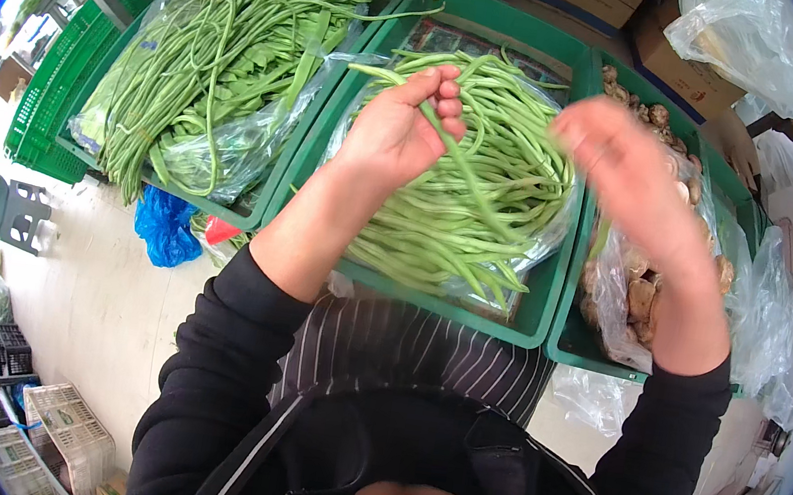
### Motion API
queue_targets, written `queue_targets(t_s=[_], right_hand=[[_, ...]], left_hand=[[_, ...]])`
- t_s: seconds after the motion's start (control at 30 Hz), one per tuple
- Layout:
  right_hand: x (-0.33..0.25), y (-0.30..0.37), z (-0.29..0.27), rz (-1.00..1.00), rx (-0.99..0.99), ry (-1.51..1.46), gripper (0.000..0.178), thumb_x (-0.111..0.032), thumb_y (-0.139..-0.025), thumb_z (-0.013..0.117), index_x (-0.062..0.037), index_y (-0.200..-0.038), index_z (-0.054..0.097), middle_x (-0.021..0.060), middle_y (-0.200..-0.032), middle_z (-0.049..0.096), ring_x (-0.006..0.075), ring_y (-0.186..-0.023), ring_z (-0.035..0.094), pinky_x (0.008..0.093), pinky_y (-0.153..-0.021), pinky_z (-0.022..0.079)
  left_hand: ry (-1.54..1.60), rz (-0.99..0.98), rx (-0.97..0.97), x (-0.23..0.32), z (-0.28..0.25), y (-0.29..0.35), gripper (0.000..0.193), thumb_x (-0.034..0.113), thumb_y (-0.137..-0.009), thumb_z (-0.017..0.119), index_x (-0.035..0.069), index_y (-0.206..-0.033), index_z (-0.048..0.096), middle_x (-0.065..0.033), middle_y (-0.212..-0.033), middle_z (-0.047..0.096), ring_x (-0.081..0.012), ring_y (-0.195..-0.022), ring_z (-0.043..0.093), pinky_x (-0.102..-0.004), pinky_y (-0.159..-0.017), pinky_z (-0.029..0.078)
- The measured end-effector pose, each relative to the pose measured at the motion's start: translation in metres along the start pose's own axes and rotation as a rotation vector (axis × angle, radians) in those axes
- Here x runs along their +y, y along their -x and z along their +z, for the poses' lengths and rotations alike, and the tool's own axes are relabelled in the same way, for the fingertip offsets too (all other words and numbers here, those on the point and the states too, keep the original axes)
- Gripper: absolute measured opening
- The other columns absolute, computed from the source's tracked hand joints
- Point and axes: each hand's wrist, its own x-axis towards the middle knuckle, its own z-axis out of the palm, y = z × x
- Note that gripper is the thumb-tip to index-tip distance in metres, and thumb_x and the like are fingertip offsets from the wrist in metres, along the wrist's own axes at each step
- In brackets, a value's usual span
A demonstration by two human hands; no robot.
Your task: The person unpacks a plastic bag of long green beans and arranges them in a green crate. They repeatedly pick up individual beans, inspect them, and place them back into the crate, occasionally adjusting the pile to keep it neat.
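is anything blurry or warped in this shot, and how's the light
Head view: the right hand is smeared by motion blur, while the left hand pinching a green bean is sharp; fisheye bends the green crate edges and leaves black corners; light is soft and even, with glare on the plastic bag and a washed-out far left edge.

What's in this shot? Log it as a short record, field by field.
left hand: grip closed on one long green bean, lifted above the middle crate
right hand: raised, motion-blurred; grip unclear
middle crate: green, plastic-lined, piled with green beans
left crate: green, holds longer, thinner beans in a clear bag
right crate: green, holds bagged ginger roots
clothing: black sleeves, striped apron
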Motion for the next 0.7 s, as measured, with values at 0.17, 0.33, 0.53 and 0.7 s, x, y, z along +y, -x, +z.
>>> queue_targets(t_s=[0.17,0.33,0.53,0.7], right_hand=[[-0.006,-0.043,-0.001,0.108,-0.153,-0.44,0.028,-0.034,-0.099,0.05,-0.0098,-0.106,0.062,-0.0037,-0.098,0.062,0.0048,-0.077,0.052,0.0165,-0.064,0.04],[-0.017,-0.066,0.09,-0.054,-0.157,-0.028,0.027,-0.024,-0.096,0.055,-0.0053,-0.114,0.06,0.0074,-0.101,0.064,0.0141,-0.088,0.059,0.033,-0.076,0.051],[0.008,-0.116,0.112,0.161,-0.414,-0.421,0.035,-0.032,-0.098,0.054,-0.0032,-0.116,0.06,0.0074,-0.108,0.062,0.0144,-0.095,0.059,0.0317,-0.08,0.052],[0.069,-0.122,0.156,-0.268,-0.032,0.661,0.031,-0.028,-0.086,0.067,-0.0083,-0.11,0.066,0.0124,-0.098,0.066,0.0322,-0.091,0.065,0.039,-0.082,0.052]], left_hand=[[-0.162,0.075,-0.165,-0.047,0.017,0.027,0.034,0.023,-0.101,0.047,0.003,-0.129,0.047,-0.0099,-0.117,0.054,-0.0229,-0.105,0.055,-0.0358,-0.087,0.045],[-0.004,0.178,0.009,-0.06,0.033,0.034,0.039,0.026,-0.103,0.04,0.007,-0.136,0.034,-0.0083,-0.122,0.052,-0.0208,-0.108,0.054,-0.0405,-0.09,0.045],[0.032,0.249,0.117,-0.032,-0.001,0.047,0.026,0.023,-0.102,0.044,0.004,-0.117,0.051,-0.0064,-0.1,0.059,-0.0178,-0.089,0.057,-0.0361,-0.081,0.047],[0.175,0.378,0.199,-0.016,-0.031,0.079,0.029,0.024,-0.101,0.046,-0.001,-0.116,0.05,-0.0017,-0.085,0.052,-0.0127,-0.074,0.049,-0.0321,-0.077,0.046]])
